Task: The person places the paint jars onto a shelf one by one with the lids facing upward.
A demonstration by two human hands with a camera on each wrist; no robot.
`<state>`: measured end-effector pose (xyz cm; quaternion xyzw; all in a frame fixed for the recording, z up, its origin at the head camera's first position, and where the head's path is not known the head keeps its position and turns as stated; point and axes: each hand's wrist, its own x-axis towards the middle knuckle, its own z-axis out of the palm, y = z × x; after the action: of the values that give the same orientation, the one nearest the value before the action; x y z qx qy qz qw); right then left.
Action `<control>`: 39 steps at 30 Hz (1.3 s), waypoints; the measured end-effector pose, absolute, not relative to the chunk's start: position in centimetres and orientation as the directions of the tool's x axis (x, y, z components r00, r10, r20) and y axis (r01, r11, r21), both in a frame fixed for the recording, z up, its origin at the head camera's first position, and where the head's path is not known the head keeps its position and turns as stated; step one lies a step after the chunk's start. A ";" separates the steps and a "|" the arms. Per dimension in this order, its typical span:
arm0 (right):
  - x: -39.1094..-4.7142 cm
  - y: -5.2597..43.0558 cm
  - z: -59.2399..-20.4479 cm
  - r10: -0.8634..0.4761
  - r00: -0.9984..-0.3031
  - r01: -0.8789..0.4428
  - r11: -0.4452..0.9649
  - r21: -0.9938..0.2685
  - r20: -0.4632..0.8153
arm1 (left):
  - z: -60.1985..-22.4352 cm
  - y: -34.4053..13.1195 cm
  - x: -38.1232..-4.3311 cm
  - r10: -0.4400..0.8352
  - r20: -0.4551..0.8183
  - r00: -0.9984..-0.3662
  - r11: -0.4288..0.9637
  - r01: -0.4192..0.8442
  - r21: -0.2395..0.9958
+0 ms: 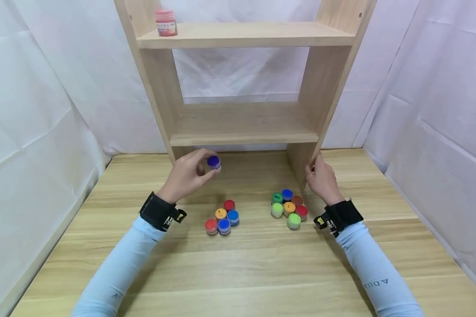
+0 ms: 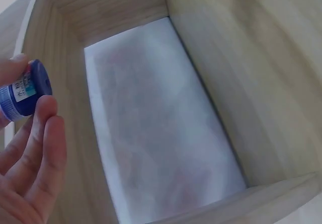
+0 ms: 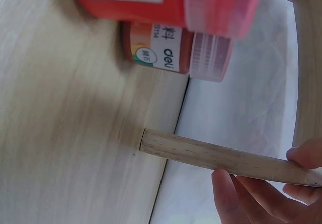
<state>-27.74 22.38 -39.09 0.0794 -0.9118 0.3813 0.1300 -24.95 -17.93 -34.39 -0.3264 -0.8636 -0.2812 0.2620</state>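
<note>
My left hand pinches a small dark blue paint jar between thumb and fingers, in the air before the bottom opening of a wooden shelf. In the left wrist view the jar lies sideways, its white label partly showing. With thumb and fingers on either side, my right hand grips the lower front edge of the shelf's right side panel. That same panel edge runs between the fingers in the right wrist view, close to a red jar and a brown jar.
Several paint jars, among them an orange one, cluster on the table left of centre. Another group, including a light green jar, stands near the right panel. One pink-red jar sits on the upper board's left end. White cloth hangs around.
</note>
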 end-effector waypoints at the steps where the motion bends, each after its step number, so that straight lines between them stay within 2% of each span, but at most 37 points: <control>1: -27.8 22.3 -39.1 -0.049 -0.954 -0.246 0.695 -0.675 0.297 | -34.0 -18.0 -25.0 0.414 0.650 -0.637 0.622 0.719 0.309; 12: -28.3 21.8 -39.1 -0.053 -0.943 -0.263 0.725 -0.637 0.329 | -28.5 -17.9 -25.0 0.365 0.779 -0.510 0.540 0.798 0.269; 22: -28.2 22.1 -39.2 -0.048 -0.946 -0.256 0.717 -0.649 0.321 | -23.6 -17.6 -24.9 0.288 0.876 -0.387 0.530 0.826 0.191; 30: -28.3 22.3 -39.6 -0.041 -0.945 -0.257 0.708 -0.657 0.325 | -20.5 -17.0 -25.2 0.228 0.919 -0.321 0.553 0.820 0.149; 39: -28.7 22.0 -39.7 -0.036 -0.954 -0.235 0.707 -0.667 0.299 | -18.0 -16.3 -25.8 0.034 0.961 -0.274 0.580 0.789 0.205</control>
<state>-28.65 22.01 -39.70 0.0741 -0.9142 0.3755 0.1330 -25.79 -16.27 -17.97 -0.2880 -0.7140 -0.3568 0.5291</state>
